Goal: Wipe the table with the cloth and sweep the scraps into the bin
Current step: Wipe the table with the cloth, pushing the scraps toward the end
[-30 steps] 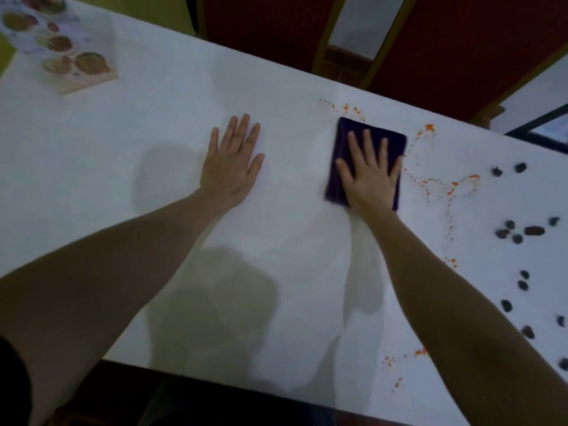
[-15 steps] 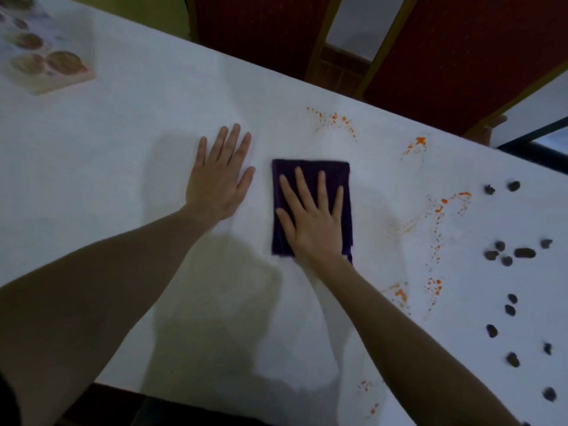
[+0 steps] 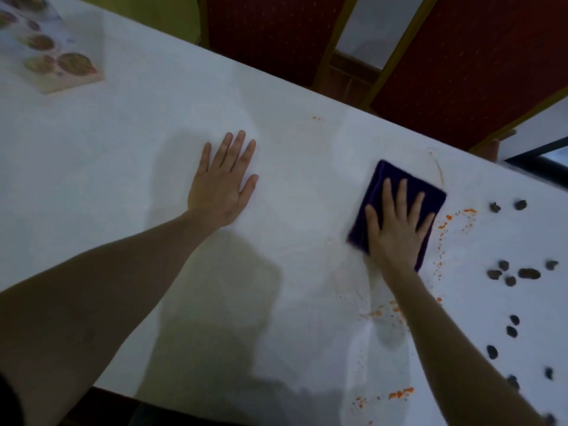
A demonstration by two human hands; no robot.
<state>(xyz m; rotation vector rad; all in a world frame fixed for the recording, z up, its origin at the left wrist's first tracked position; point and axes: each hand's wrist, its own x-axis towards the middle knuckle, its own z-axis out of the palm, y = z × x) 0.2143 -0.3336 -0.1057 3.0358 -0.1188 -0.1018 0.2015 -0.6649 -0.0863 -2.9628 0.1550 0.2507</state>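
A folded dark purple cloth (image 3: 381, 186) lies flat on the white table (image 3: 123, 142). My right hand (image 3: 398, 227) presses down on the cloth with fingers spread. My left hand (image 3: 222, 182) rests flat on the bare table to the left, palm down, fingers apart, holding nothing. Orange sauce smears (image 3: 447, 222) lie just right of the cloth, and more orange specks (image 3: 399, 394) sit near the front edge. Several dark scraps (image 3: 528, 273) are scattered at the right end of the table. No bin is in view.
A printed menu card (image 3: 49, 53) lies at the far left corner. Red chair backs (image 3: 455, 56) stand behind the table's far edge. The near table edge runs along the bottom.
My right hand has slid the cloth from the middle back to the right, towards the orange smears. The orange marks near the far edge are now mostly gone. My left hand stays flat.
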